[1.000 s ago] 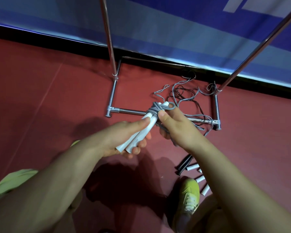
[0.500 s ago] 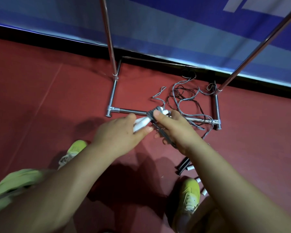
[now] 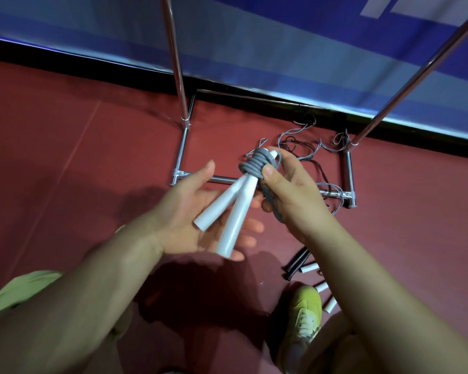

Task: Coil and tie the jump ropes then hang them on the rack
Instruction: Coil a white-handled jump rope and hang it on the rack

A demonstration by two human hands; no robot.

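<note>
Between our two hands, above the red floor (image 3: 52,163), we hold a grey jump rope (image 3: 257,166) wound in tight turns around the tops of its two white handles (image 3: 234,211). Our right hand (image 3: 289,193) pinches that wrapped end, thumb pressed on the coil, and a length of grey cord runs down under its palm. Our left hand (image 3: 197,211) lies spread, palm up, beneath the handles, which splay down across its fingers. Beyond them stands the chrome rack (image 3: 183,147), its base bars on the floor, with loose grey and black ropes (image 3: 305,147) tangled inside it. Near our yellow-green shoe (image 3: 303,317) lie more black and white handles (image 3: 297,265).
</note>
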